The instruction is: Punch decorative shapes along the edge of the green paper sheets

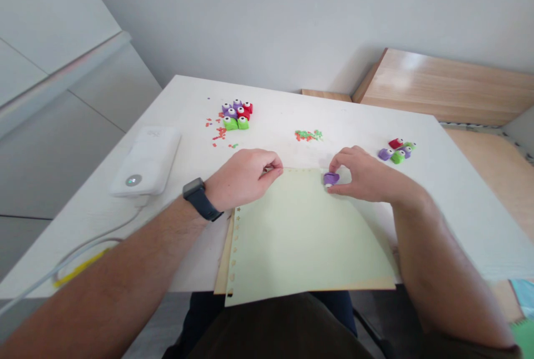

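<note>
Currently, a purple craft punch (331, 178) is pinched between the thumb and fingers (337, 161) of the right hand (367, 175), at the top edge of a pale green paper sheet (308, 236); the edge appears seated in the punch. The left hand (244, 178) is curled, its fingers (273, 167) bearing on the same edge, though a firm grip cannot be confirmed. The punch is judged light and stiff, best held by its plastic body. The sheet is judged thin, flexible and liable to slide, best steadied near the edge. Further craft punches (236, 115) and coloured paper scraps (307, 135) lie on the white table (354, 119).
</note>
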A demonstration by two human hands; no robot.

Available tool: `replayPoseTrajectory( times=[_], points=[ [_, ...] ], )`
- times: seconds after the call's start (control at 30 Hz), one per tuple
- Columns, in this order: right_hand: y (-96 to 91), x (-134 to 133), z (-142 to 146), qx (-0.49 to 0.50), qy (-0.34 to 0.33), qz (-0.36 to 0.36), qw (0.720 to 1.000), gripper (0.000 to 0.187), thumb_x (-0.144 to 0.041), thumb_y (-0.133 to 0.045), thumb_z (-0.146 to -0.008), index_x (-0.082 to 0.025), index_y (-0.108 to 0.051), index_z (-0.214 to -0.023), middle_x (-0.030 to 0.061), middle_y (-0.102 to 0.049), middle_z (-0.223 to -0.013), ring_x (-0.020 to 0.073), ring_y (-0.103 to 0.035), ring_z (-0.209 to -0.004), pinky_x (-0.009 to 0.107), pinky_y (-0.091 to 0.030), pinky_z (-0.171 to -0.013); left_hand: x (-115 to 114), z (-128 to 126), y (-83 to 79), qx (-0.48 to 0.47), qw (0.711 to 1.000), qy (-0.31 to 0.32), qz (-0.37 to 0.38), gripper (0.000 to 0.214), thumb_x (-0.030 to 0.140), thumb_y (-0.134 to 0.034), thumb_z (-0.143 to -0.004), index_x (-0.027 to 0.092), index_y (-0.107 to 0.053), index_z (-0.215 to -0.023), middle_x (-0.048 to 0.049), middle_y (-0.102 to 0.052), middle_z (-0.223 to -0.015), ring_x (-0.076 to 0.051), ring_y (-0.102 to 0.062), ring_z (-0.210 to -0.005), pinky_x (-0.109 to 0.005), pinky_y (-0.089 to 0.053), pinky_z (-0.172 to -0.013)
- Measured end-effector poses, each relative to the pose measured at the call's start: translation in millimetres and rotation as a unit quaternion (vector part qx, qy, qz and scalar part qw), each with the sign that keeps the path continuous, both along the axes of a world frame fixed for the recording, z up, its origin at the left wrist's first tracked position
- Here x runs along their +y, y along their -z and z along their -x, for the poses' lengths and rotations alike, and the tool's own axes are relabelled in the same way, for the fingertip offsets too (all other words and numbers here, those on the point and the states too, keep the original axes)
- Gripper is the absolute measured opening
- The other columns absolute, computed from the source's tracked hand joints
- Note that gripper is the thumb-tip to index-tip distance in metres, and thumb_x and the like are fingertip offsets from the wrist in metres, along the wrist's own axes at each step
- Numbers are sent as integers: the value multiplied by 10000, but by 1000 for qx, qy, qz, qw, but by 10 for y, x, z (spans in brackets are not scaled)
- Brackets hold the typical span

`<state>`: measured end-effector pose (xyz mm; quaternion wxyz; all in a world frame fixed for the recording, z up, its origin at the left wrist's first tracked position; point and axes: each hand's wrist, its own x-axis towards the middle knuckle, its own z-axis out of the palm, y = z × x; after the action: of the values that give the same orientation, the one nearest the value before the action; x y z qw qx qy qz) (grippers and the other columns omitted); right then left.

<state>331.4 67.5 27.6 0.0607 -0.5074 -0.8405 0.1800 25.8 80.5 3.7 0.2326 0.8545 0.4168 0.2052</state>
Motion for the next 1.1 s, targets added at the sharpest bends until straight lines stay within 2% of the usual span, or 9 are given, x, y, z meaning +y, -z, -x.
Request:
replayPoseTrajectory(
  times=[0.17, 0.33, 0.53, 0.63, 0.9, 1.1],
  points=[
    [-7, 6, 24, 42, 18, -11, 999, 233, -347, -759, -783, -269, -671, -984, 69, -718, -1013, 293, -634, -965, 455, -493, -873, 3, 6, 10, -4, 1000, 1, -7, 199, 296, -557, -959, 206, -734, -939, -15, -771, -928, -173, -693, -842, -291, -479, -772],
    [-50, 15, 37, 118, 50, 18, 992, 220, -359, -724, -841, -277, -699, -1043, 28, -757, -1015, 235, -652, -868, 416, -508, -835, 5, 7, -3, -2, 1000, 0, -3, 194, 295, -560, -965, 209, -732, -938, -6, -765, -922, -166, -688, -842, -288, -470, -768],
    [11, 53, 29, 131, 44, 28, 990, 279, -417, -706, -867, -268, -720, -1102, 63, -745, -1076, 257, -650, -930, 436, -528, -855, 1, 8, -4, -11, 1000, 5, -5, 192, 294, -557, -967, 208, -725, -934, -12, -765, -921, -166, -685, -841, -288, -469, -765],
    [34, 70, 21, 145, 39, 37, 988, 276, -387, -687, -884, -271, -712, -1133, 61, -749, -1115, 261, -660, -960, 446, -532, -877, 0, 9, -6, -13, 1000, 7, -7, 195, 290, -552, -970, 208, -726, -939, -13, -768, -933, -168, -686, -849, -292, -471, -776],
    [17, 70, 47, 172, 29, 69, 982, 266, -391, -711, -872, -269, -700, -1107, 46, -762, -1066, 247, -669, -934, 436, -527, -880, -3, 9, -13, -15, 1000, 4, -2, 178, 285, -569, -965, 206, -726, -938, 1, -758, -915, -159, -680, -841, -286, -457, -772],
    [33, 85, 49, 175, 10, 70, 982, 340, -388, -678, -897, -286, -713, -1219, 56, -746, -1181, 269, -664, -1016, 459, -521, -944, -7, 4, -20, -17, 1000, 6, 4, 183, 287, -563, -971, 204, -722, -936, -3, -756, -923, -161, -680, -854, -287, -457, -779]
  ],
)
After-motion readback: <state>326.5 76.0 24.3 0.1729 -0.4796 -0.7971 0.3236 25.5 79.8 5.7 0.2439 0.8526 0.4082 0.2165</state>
